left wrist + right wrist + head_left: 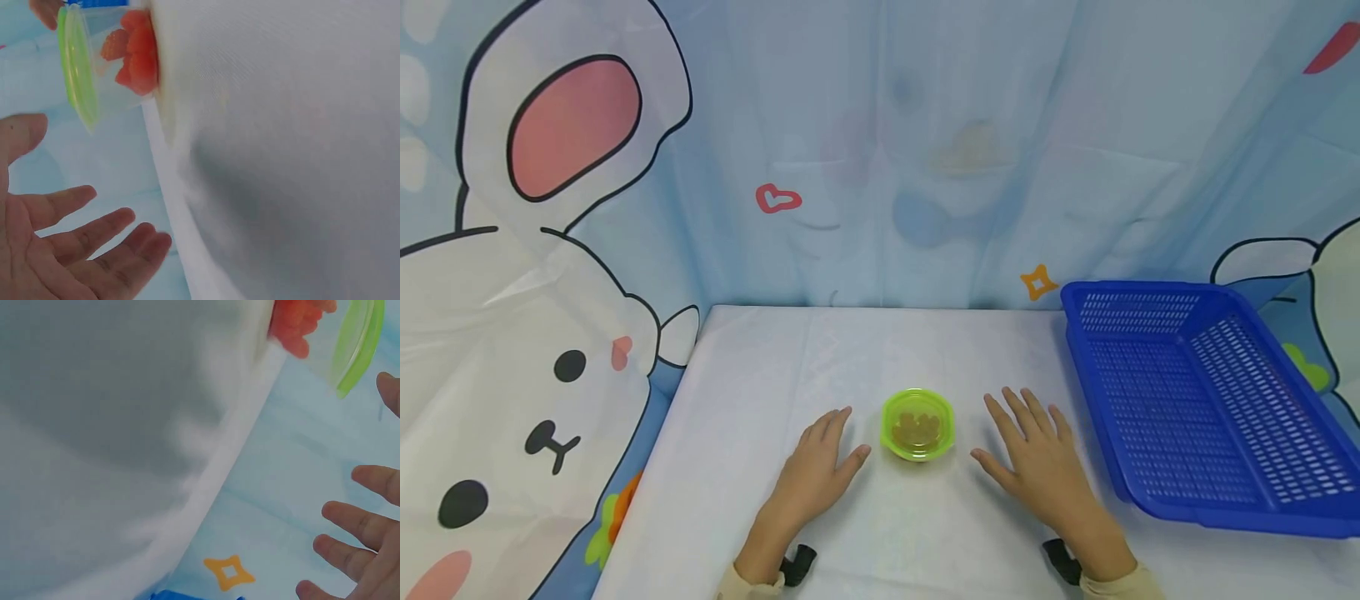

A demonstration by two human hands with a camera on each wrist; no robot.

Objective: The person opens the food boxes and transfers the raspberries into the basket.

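Note:
A small clear container with a green lid (pixel 917 424) stands upright on the white table, between the two hands. Through its side in the left wrist view, several red-orange pieces (pixel 139 53) lie at the bottom. The left hand (pixel 817 468) is to the container's left with fingers extended and thumb apart, touching nothing. On the other side, the right hand (pixel 1036 457) has its fingers spread, thumb toward the container with a gap between. The green lid (pixel 362 347) sits on top in the right wrist view, near the right thumb.
A large blue plastic basket (pixel 1093 400) with perforated sides stands at the right of the white-covered table (pixel 700 467). Behind the table hangs a light blue curtain (pixel 865 108) with cartoon figures. Each wrist wears a black strap (pixel 799 565).

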